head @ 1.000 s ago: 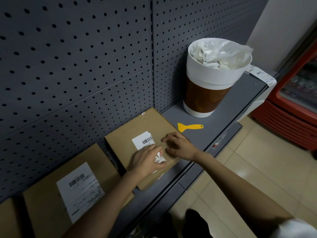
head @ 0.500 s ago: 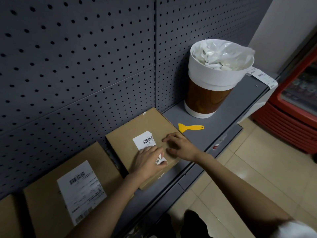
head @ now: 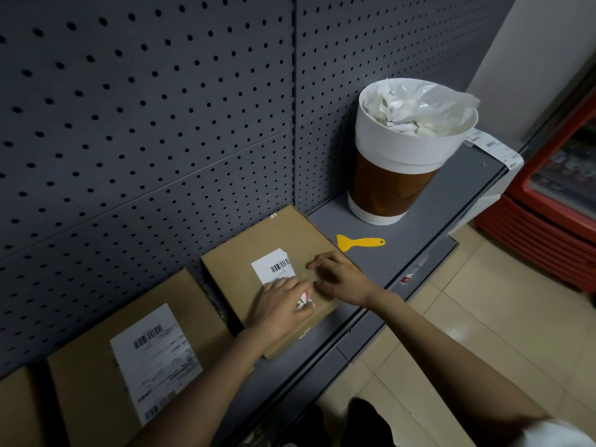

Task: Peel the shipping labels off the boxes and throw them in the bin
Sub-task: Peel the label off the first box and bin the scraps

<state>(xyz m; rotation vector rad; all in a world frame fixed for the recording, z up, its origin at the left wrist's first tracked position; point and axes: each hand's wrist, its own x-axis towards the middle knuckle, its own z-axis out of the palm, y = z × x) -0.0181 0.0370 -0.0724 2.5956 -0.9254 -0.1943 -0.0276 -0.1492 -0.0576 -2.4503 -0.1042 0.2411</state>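
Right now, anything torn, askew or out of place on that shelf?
Yes. The label on the middle box is torn, part gone, with white scraps at the left hand. A loose label hangs over the shelf end beside the bin. The yellow scraper lies unused.

A flat cardboard box point(head: 258, 253) lies on a grey shelf point(head: 419, 221) against a perforated back panel point(head: 145, 108). The left hand point(head: 280, 306) grips a crumpled, peeled strip of the shipping label point(head: 272, 267), whose barcode part is stuck to the box top. The right hand point(head: 340, 277) rests on the box with fingers bent, just right of the label. To the left lies a second box point(head: 96, 366) with a whole label point(head: 156, 362). A yellow scraper point(head: 358, 242) lies right of the near box, and beyond it stands a bin point(head: 400, 162) full of crumpled paper.
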